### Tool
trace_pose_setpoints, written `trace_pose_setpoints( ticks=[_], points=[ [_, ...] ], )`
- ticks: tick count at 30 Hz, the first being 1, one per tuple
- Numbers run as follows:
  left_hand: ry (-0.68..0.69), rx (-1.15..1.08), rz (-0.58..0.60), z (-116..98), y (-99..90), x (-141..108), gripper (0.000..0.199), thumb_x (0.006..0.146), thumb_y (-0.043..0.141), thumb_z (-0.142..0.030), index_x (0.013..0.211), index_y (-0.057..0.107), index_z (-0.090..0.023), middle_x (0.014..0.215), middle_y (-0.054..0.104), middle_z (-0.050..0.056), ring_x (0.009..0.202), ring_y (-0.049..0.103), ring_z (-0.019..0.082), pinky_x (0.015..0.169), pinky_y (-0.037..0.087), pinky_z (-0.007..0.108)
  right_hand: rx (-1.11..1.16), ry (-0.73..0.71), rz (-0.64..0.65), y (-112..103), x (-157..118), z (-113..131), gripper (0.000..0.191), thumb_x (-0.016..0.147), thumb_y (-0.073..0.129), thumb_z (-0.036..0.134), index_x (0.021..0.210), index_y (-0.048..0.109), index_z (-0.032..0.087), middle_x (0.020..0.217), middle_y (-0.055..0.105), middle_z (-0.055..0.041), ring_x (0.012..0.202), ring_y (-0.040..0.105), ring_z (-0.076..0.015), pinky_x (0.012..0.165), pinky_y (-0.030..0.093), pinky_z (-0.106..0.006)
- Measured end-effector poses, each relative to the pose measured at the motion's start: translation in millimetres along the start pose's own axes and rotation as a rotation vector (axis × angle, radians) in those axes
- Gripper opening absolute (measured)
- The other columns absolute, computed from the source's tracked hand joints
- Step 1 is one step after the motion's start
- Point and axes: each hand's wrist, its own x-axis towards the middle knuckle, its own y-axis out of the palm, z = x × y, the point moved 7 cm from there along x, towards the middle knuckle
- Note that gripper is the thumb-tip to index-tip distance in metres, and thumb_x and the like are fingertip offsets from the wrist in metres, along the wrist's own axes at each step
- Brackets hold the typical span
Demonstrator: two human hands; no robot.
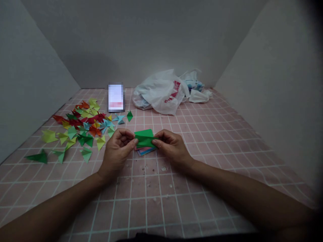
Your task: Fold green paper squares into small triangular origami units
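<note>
One bare left hand (117,146) and bare right hand (175,148) pinch a folded, bright-green rectangular paper (145,142) at opposite ends; uneven pull could skew its fold.

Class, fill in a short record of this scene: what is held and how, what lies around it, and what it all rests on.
Held: green paper
Grip: left hand at its left end, right hand at its right
Just below: coloured sheets, pink and blue edges showing
Left side: many folded paper shapes
Far side: lit screen, contents blurred; white plastic bag, red print
Surface: pink, white grid
</note>
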Motion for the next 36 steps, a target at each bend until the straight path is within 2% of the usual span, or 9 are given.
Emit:
trace_pose_setpoints(
  ticks=[13,23,27,31,36],
  points=[
    [0.022,0.012,-0.006,-5,2.0,-2,0.027,0.068,0.079,-0.020,0.081,0.056,-0.020,0.078,0.059,-0.003,0.073,0.057,0.011,0.068,0.049,0.022,-0.087,-0.016,0.012,0,-1,3,0.016,0.083,0.067,0.029,0.074,0.058,0.019,0.071,0.056,0.0023,0.067,0.050,-0.0123,0.064,0.040,-0.027],
    [-0.037,-0.037,0.006,0,3.1,-1,0.030,0.067,0.079,-0.019,0.085,0.056,-0.020,0.072,0.058,-0.005,0.066,0.057,0.010,0.063,0.049,0.021,0.093,0.103,0.030,6,-5,-5,0.018,0.083,0.068,0.032,0.078,0.055,0.021,0.069,0.059,0.0031,0.059,0.060,-0.0127,0.057,0.053,-0.029],
    [-0.079,-0.012,0.071,4,4.9,1,0.033,0.068,0.078,-0.021,0.096,0.060,-0.019,0.072,0.061,-0.004,0.065,0.059,0.011,0.063,0.049,0.023,0.068,0.118,0.049,6,-3,-7,0.017,0.083,0.068,0.031,0.078,0.055,0.021,0.069,0.059,0.0032,0.057,0.060,-0.0118,0.055,0.051,-0.027],
    [-0.128,0.014,0.157,8,9.5,2,0.042,0.071,0.077,-0.024,0.110,0.064,-0.018,0.080,0.067,0.000,0.072,0.065,0.014,0.067,0.053,0.026,-0.013,0.071,0.054,4,-3,-6,0.017,0.085,0.067,0.031,0.078,0.055,0.021,0.070,0.058,0.0027,0.058,0.059,-0.0122,0.054,0.050,-0.027],
    [-0.119,0.114,0.222,7,13.4,0,0.030,0.073,0.077,-0.029,0.101,0.074,-0.019,0.086,0.075,0.004,0.077,0.069,0.019,0.069,0.055,0.030,-0.182,-0.011,0.090,4,-5,-1,0.014,0.087,0.063,0.026,0.077,0.056,0.021,0.067,0.057,0.0028,0.059,0.057,-0.0125,0.057,0.045,-0.027]
  ],
)
